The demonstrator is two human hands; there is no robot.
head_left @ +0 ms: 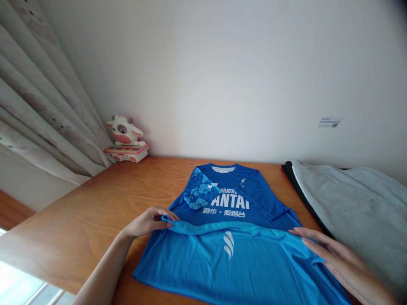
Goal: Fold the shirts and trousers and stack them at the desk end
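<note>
A blue T-shirt (197, 262) with white lettering lies on the wooden table, its neckline toward the wall. Its sleeves are turned inward across the chest, and the lower part is doubled up, showing a lighter blue side with a white flame-like mark. At the left end of the hem, my left hand (155, 222) pinches the fabric between thumb and fingers. My right hand (337, 254) is at the hem's other end, fingers fairly straight, with the fabric edge between thumb and fingers. The hem runs slightly slack between both hands.
Grey and black folded cloth (356, 203) lies on the right, close beside the shirt. A toy cow with a keyboard (127, 142) stands at the back left corner of the wooden table (95, 220). A pale curtain (41, 101) hangs at left; a white wall (235, 84) rises behind.
</note>
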